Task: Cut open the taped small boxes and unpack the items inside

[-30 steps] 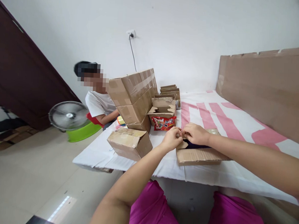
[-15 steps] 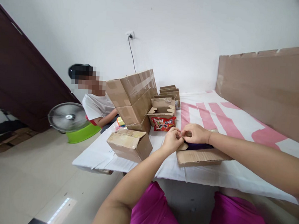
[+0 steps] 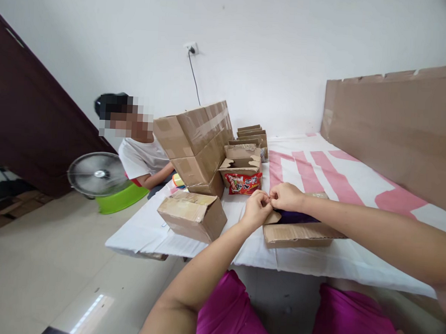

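My left hand (image 3: 257, 207) and my right hand (image 3: 285, 196) meet over the left end of an open cardboard box (image 3: 301, 234). Both have fingers pinched together at the tips, and whatever lies between them is too small to make out. Inside the box something dark purple (image 3: 293, 218) shows, partly covered by my right hand and forearm. A small cardboard end flap (image 3: 272, 218) sits just below my fingertips. Beyond my left hand, a red printed food packet (image 3: 243, 183) leans against the front of another open box (image 3: 241, 164).
A taped box (image 3: 190, 216) lies left of my left forearm. Behind it rise stacked cartons (image 3: 202, 141), with a person in a white shirt (image 3: 143, 158) beyond. More open boxes (image 3: 252, 133) line the wall side. A large cardboard panel (image 3: 393, 131) stands right; a fan (image 3: 100, 174) is left.
My right hand has shifted slightly left, its fingertips still close to my left hand's. The view has tilted and moved a little; boxes and packet keep their places.
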